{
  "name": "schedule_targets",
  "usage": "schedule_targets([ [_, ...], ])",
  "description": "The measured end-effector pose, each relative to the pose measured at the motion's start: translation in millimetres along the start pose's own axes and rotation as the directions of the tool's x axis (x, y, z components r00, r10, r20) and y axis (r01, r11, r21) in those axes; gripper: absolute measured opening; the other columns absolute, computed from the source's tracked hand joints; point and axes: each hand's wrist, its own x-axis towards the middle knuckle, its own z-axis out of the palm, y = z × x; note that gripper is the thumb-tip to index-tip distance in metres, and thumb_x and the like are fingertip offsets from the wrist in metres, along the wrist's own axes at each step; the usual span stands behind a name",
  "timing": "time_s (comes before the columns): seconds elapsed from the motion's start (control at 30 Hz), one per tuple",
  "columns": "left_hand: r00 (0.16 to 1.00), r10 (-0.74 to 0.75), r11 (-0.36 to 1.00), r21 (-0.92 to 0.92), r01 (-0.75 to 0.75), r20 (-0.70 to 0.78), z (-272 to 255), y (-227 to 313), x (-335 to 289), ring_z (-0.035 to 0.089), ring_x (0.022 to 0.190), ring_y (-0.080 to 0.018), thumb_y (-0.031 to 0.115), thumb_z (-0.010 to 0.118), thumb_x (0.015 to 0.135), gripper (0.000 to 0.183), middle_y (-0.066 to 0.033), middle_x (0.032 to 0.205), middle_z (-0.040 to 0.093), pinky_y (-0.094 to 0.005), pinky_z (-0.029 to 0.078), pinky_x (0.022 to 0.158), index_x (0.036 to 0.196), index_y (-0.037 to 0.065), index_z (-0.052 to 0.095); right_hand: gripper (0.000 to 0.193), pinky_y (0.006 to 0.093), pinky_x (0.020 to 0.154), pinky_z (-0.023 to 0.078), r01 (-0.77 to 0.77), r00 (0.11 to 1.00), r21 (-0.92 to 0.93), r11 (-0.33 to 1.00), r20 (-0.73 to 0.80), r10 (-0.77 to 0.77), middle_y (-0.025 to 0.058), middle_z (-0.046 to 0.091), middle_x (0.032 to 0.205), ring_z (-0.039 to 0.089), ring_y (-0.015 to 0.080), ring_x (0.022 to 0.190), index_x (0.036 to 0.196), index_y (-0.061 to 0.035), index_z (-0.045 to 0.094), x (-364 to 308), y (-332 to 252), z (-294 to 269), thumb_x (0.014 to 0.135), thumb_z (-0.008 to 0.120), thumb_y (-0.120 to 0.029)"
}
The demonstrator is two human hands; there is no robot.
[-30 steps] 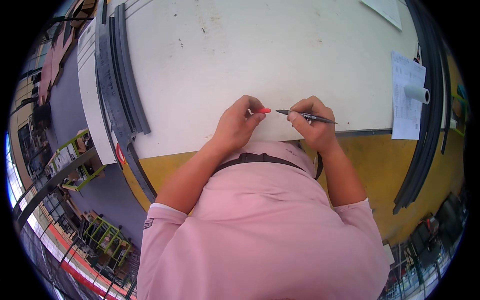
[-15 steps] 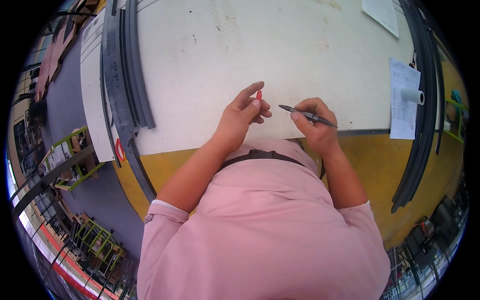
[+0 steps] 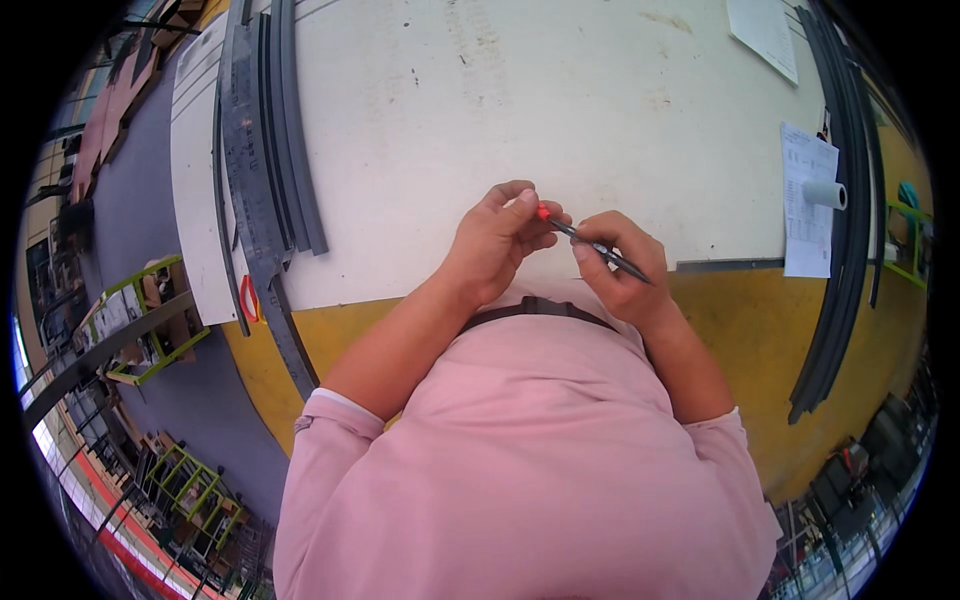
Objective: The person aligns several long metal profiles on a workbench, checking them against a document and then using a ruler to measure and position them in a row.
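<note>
Red in colour, a small cap [image 3: 543, 211] is pinched between the thumb and forefinger of the left hand [image 3: 500, 238], whose other fingers are loosely bent and slightly parted beyond it. By the right hand [image 3: 632, 272] a slim black marker [image 3: 622, 263] is gripped between thumb and forefinger, while the remaining fingers are folded inward and partly hidden; how tightly they are pressed together cannot be told. The marker is slanted, its tip directed up and left at the cap; the two are met end to end, or nearly so, and whether the tip is seated inside cannot be made out. Both are held in front of the belt [image 3: 540, 307], by the near edge of a white tabletop [image 3: 450, 150] that is marked with brownish smudges. Along the left side of the top, long grey strips [image 3: 290, 150] are laid side by side, with a red-rimmed loop [image 3: 249, 298] seen near their lower end. At the right, a printed sheet [image 3: 808, 240] is crossed by a pale roll [image 3: 825, 194], and dark strips [image 3: 848, 250] are set just beside it.
</note>
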Motion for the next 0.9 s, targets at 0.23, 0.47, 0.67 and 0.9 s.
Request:
schedule_targets([
  [0.23, 1.000, 0.012, 0.999, 0.035, -0.013, 0.007, -0.7, 4.3, -2.9, 0.068, 0.113, -0.0252, 0.031, 0.063, 0.109, 0.033, -0.0136, 0.121, 0.071, -0.0412, 0.054, 0.100, 0.129, 0.006, 0.054, 0.013, 0.0273, 0.060, 0.050, -0.038, 0.992, 0.023, 0.999, -0.122, 0.041, 0.0029, 0.070, 0.082, 0.061, 0.0103, 0.066, 0.102, -0.0055, 0.066, -1.0, -1.9, 12.6, 0.094, 0.076, -0.006],
  [0.47, 1.000, 0.013, 0.998, 0.063, -0.011, -0.028, -0.6, 7.5, -6.8, 0.069, 0.114, -0.0252, 0.031, 0.062, 0.110, 0.030, -0.0137, 0.122, 0.072, -0.0400, 0.055, 0.098, 0.126, 0.006, 0.055, 0.015, 0.0277, 0.063, 0.053, 0.073, 0.989, -0.014, 0.997, -0.130, -0.074, 0.0056, 0.074, 0.088, 0.067, 0.0118, 0.071, 0.102, -0.0047, 0.066, -0.4, 8.5, 12.6, 0.093, 0.078, -0.004],
  [0.67, 0.999, 0.047, 0.999, 0.021, -0.047, 0.005, -0.7, 7.4, -9.1, 0.069, 0.113, -0.0248, 0.029, 0.064, 0.109, 0.028, -0.0146, 0.124, 0.071, -0.0399, 0.055, 0.099, 0.123, 0.007, 0.054, 0.015, 0.0270, 0.064, 0.055, 0.020, 0.989, 0.161, 0.987, -0.148, 0.004, 0.0068, 0.076, 0.092, 0.070, 0.0117, 0.075, 0.103, -0.0033, 0.065, -4.9, 15.7, 17.8, 0.095, 0.078, -0.005],
  [0.9, 0.996, 0.084, 0.996, 0.018, -0.084, 0.009, -4.0, 9.5, -15.0, 0.068, 0.115, -0.0251, 0.027, 0.065, 0.109, 0.028, -0.0163, 0.126, 0.070, -0.0405, 0.055, 0.100, 0.123, 0.008, 0.051, 0.015, 0.0263, 0.066, 0.058, -0.195, 0.964, 0.436, 0.879, -0.079, 0.253, 0.0099, 0.075, 0.093, 0.070, 0.0106, 0.078, 0.102, -0.0028, 0.060, -4.0, 3.8, 19.9, 0.100, 0.074, -0.007],
])
